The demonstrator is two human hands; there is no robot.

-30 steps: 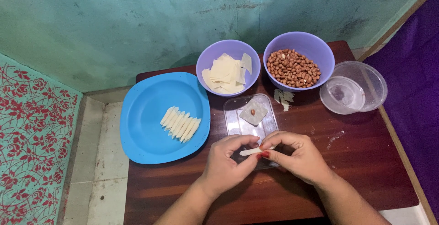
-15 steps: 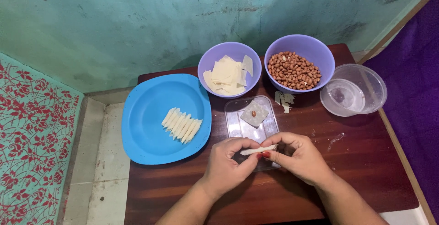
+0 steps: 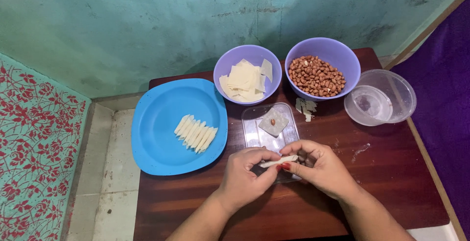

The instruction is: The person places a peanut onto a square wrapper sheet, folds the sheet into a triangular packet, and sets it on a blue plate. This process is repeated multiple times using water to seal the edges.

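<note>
- a rough, stained teal wall [image 3: 147,21] rose behind everything, with pale floor tiles [image 3: 105,172] and a red-flowered green mat [image 3: 34,143] beside the furniture.
- the dark, glossy wooden worktop [image 3: 391,172] carried all the things.
- a round, smooth blue plate [image 3: 156,148] lay at the worktop's left, bearing a row of pale rolled sticks [image 3: 196,133].
- two lilac plastic bowls stood at the back: one [image 3: 226,67] held flat pale wrapper squares, the other [image 3: 342,55] brown peanuts.
- a clear round container [image 3: 399,91] sat at the right.
- a clear flat tray [image 3: 252,128] lay in the middle, one wrapper [image 3: 273,122] with a peanut on it.
- the left hand [image 3: 242,180] and right hand [image 3: 323,167] were pinched together on a thin pale roll [image 3: 278,161] above the tray's near end.
</note>
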